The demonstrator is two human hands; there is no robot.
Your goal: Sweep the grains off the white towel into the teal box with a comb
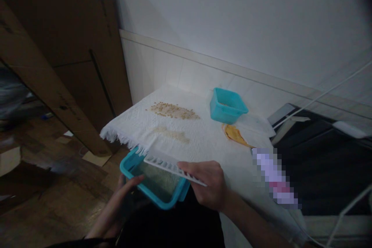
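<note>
Near my lap, below the table's front edge, a blue plastic container [165,204] is tilted, with a pale, grainy layer inside. My left hand [122,193] is closed on its near left side, thumb over the rim. My right hand [209,182] grips a flat white slotted plastic piece [165,161], which lies across the container's far side. On the white cloth [200,147] beyond are a heap of tan, bean-like pieces [167,109] mixed with paler grains [190,115], and a thin patch of pale grains [171,135].
A second turquoise container [222,114] stands at the table's back right, beside an orange-yellow packet [235,135]. A pixelated purple item [273,176] lies further right, next to a black surface [322,162]. Large cardboard [64,38] stands left; a white wall [232,19] rises behind.
</note>
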